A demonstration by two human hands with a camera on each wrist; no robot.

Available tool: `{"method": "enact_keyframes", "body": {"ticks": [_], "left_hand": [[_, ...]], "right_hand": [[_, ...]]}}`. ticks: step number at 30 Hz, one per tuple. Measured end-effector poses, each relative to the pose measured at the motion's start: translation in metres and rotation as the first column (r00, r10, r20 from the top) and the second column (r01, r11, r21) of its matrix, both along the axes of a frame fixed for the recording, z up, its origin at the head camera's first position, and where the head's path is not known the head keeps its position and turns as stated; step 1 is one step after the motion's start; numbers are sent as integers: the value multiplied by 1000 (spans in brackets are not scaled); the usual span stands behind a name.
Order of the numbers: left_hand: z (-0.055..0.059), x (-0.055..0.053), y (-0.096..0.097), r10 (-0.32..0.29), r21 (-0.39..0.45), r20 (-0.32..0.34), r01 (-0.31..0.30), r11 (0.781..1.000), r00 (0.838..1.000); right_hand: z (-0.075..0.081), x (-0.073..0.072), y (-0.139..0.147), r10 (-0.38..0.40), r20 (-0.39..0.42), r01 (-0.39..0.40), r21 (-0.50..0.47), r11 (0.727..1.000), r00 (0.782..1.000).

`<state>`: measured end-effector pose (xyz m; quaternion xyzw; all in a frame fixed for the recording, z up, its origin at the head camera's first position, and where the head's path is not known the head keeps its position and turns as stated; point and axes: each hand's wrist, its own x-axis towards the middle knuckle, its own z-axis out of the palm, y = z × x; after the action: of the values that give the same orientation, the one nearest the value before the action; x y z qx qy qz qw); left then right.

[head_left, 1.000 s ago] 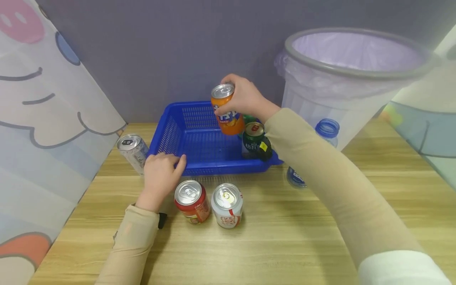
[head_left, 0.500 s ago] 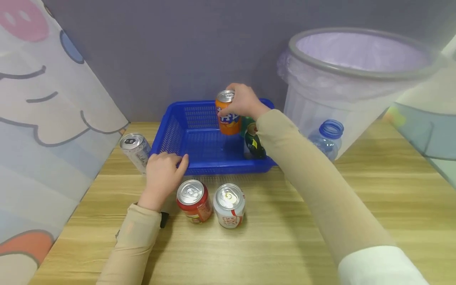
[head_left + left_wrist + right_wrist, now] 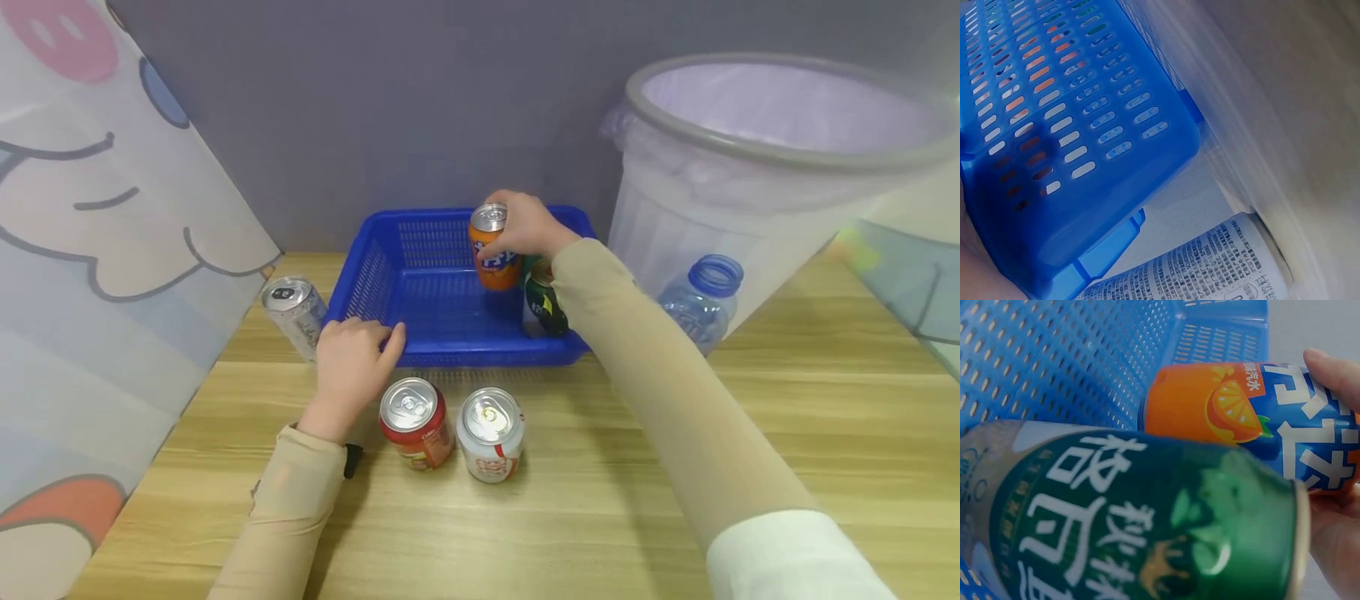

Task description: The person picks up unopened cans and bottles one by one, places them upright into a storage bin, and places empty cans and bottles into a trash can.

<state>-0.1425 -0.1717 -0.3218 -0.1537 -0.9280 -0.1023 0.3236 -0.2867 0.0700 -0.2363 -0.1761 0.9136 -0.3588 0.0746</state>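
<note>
My right hand [image 3: 528,227] holds an orange soda can [image 3: 493,265] upright inside the blue plastic basket [image 3: 487,357], near its right end. In the right wrist view the thumb and fingers pinch the orange can [image 3: 1210,403] around its upper part. A dark green drink can [image 3: 542,292] stands beside it in the basket, partly covered by my right forearm. My left hand [image 3: 351,367] grips the basket's front rim near the left corner, its thumb lying along the rim. Just left of the basket, a silver-white can [image 3: 296,315] stands on the table.
A red cola can [image 3: 417,429] and a white can [image 3: 491,437] stand in front of the basket. To the right are a clear blue bottle [image 3: 701,304], partly behind my forearm, and a large lined bin [image 3: 675,196]. A grey wall [image 3: 420,108] rises behind.
My right hand has lowered the orange can deeper into the basket. The left hand has stayed on the basket rim. The head view has shifted slightly.
</note>
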Motion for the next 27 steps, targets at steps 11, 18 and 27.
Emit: {"method": "enact_keyframes", "body": {"ticks": [11, 18, 27], "left_hand": [[1, 3, 3, 16, -5, 50, -15, 1000, 999], [3, 2, 3, 22, -9, 48, -22, 1000, 999], [2, 4, 6, 22, -9, 78, -22, 1000, 997]], "right_hand": [[-8, 1, -3, 92, 34, -96, 140, 985, 995], [-10, 2, -8, 118, 27, -121, 195, 973, 993], [-18, 3, -8, 161, -62, -132, 334, 933, 985]]}}
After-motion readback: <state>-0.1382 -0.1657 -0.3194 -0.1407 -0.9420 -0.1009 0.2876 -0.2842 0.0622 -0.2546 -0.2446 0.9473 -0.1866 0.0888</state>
